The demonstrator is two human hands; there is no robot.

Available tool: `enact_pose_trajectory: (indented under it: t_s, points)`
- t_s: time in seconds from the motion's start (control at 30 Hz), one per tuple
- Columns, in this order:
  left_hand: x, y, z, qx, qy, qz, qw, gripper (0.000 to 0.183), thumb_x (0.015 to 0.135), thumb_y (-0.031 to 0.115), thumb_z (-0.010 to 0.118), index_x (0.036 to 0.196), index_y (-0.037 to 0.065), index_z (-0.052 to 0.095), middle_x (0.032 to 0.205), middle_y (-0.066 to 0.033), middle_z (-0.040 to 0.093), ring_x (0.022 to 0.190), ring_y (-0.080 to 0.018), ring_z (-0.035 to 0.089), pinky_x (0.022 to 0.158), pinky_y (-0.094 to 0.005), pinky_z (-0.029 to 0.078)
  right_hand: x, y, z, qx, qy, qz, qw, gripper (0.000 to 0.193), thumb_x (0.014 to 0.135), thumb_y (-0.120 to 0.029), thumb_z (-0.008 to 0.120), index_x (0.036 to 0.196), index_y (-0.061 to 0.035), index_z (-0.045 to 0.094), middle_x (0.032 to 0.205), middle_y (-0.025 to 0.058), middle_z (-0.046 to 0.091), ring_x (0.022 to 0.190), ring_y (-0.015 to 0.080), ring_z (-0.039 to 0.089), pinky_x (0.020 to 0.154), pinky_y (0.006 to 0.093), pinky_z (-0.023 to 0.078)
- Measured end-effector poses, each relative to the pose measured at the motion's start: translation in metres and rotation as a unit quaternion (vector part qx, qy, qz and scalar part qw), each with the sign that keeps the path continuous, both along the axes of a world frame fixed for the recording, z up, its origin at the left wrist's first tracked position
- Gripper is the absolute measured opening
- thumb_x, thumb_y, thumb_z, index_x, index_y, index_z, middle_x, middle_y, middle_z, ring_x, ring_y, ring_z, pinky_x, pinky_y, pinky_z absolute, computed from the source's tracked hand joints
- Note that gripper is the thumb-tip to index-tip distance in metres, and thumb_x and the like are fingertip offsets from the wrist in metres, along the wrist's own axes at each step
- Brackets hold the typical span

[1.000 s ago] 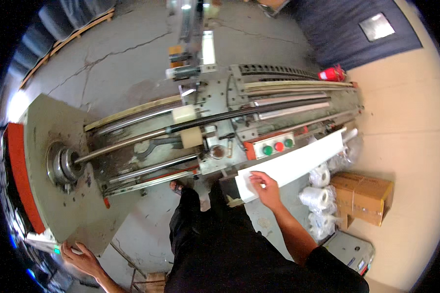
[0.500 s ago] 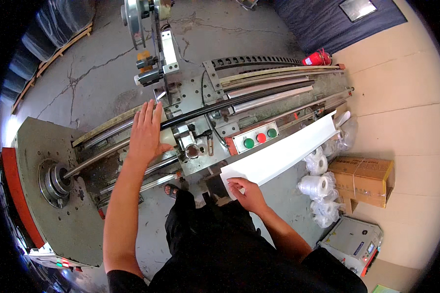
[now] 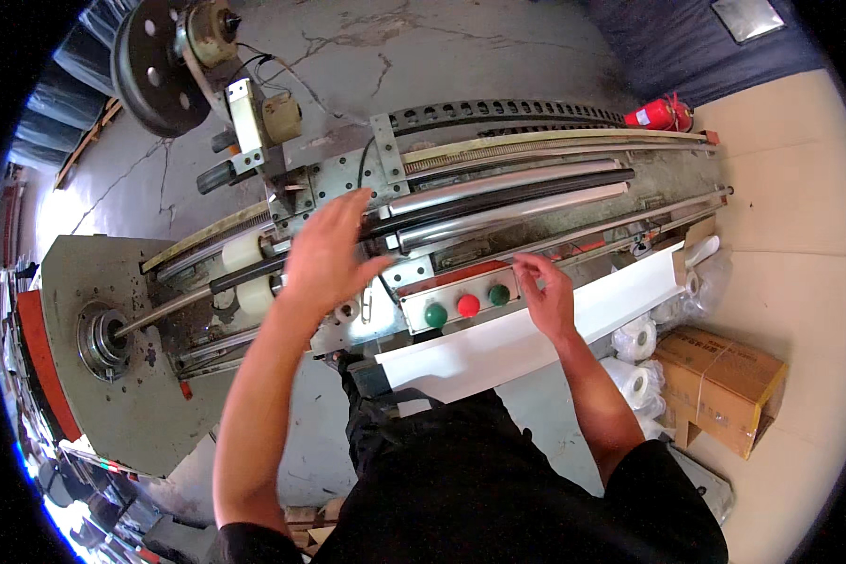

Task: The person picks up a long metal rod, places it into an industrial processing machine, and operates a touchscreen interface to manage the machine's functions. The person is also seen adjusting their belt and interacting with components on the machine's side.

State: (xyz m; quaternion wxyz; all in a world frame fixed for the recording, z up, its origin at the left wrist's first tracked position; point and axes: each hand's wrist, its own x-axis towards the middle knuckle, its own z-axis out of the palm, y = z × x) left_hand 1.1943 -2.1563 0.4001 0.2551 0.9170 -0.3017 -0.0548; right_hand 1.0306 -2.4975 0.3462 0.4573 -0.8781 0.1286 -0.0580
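Observation:
My left hand point(image 3: 324, 258), smeared by motion, is open over the machine's carriage plate point(image 3: 343, 180), its thumb stretched aside. It covers part of a long black tube point(image 3: 526, 195); whether it touches the tube I cannot tell. The tube sits on a thin metal shaft point(image 3: 164, 311) and passes between two white rollers point(image 3: 244, 250). My right hand point(image 3: 547, 299) is open with fingers loosely curved, nothing seen in them. It hovers by the right end of a button panel point(image 3: 419, 306) with two green buttons and one red. Beneath that hand runs a long white trough-like sheet point(image 3: 479, 365).
A grey housing point(image 3: 160, 414) with a round chuck point(image 3: 103, 340) stands at the left. A large dark wheel point(image 3: 155, 70) rises above the carriage. Farther right are a red fire extinguisher point(image 3: 660, 115), wrapped white rolls point(image 3: 635, 338) and a cardboard box point(image 3: 714, 381) by the wall.
My right hand has moved up from the white sheet's near edge to the button panel. My left hand has shifted right across the carriage, uncovering the rollers and the tube's left end. The view has shifted.

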Motion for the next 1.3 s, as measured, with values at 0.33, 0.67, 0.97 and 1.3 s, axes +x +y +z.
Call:
enact_pose_trajectory:
  t_s: [0.33,0.67,0.97,1.3]
  points:
    - [0.024,-0.118,-0.023,0.128,0.098,-0.02,0.987,0.115,0.068,0.029,0.096,0.161,0.007,0.032,0.135,-0.0155,0.066,0.127,-0.0352,0.063,0.112,-0.0449,0.047,-0.023,-0.037,-0.007,0.126,0.038,-0.038,0.991,0.023,0.102,-0.015,0.069,0.12,-0.0015,0.073,0.108,0.0128,0.079,0.094,0.0183,0.075,0.082,0.0329,0.058]
    - [-0.09,-0.113,-0.072,-0.213,0.004,0.314,0.925,0.05,0.088,0.007,0.078,0.128,-0.001,0.05,0.117,-0.0174,0.057,0.106,-0.0296,0.057,0.093,-0.0418,0.048,0.04,-0.215,-0.155,0.092,-0.032,-0.314,0.945,0.061,0.098,-0.017,0.072,0.152,-0.0054,0.046,0.139,0.015,0.065,0.128,0.0259,0.062,0.111,0.0417,0.045]
    - [-0.066,-0.091,-0.166,-0.288,0.256,0.388,0.837,0.071,0.087,-0.002,0.074,0.15,-0.004,0.041,0.147,-0.0216,0.056,0.132,-0.0291,0.057,0.107,-0.0412,0.051,0.125,-0.265,-0.193,0.064,-0.203,-0.327,0.921,0.077,0.084,-0.025,0.086,0.149,-0.0019,0.053,0.139,0.0149,0.065,0.122,0.0276,0.064,0.109,0.0426,0.05]
    - [-0.046,-0.076,-0.175,-0.351,0.249,0.337,0.837,0.088,0.072,-0.021,0.068,0.152,0.01,0.048,0.136,-0.0094,0.062,0.128,-0.0183,0.059,0.104,-0.0313,0.051,0.095,-0.428,-0.162,-0.1,0.11,-0.013,0.989,0.038,0.092,-0.008,0.075,0.128,0.0011,0.066,0.121,0.0131,0.074,0.11,0.0261,0.07,0.098,0.0408,0.054]
